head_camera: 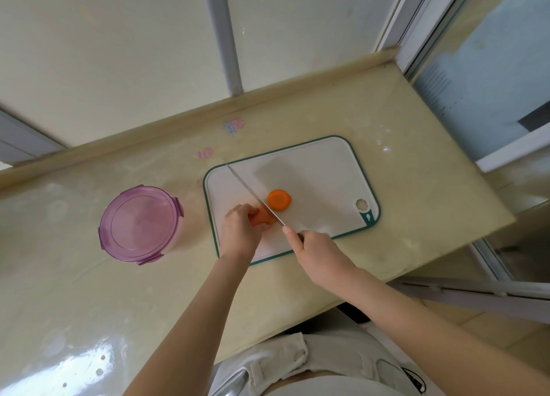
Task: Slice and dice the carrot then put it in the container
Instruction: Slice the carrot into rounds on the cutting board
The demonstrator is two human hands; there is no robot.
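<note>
Currently the left hand (239, 232) has its fingers curled over the carrot (262, 217) and holds it down on the board (321, 172), near the board's left side. The right hand (318, 253) is wrapped around the handle of the knife (256, 197), with the index finger stretched along the back of the blade. The blade runs diagonally across the board and meets the carrot at its right end. A cut piece (279, 199) lies just beside the blade on the other side. The container (140, 223) stands on the counter (416, 157) to the left of the board, not touching it, with its purple lid on.
</note>
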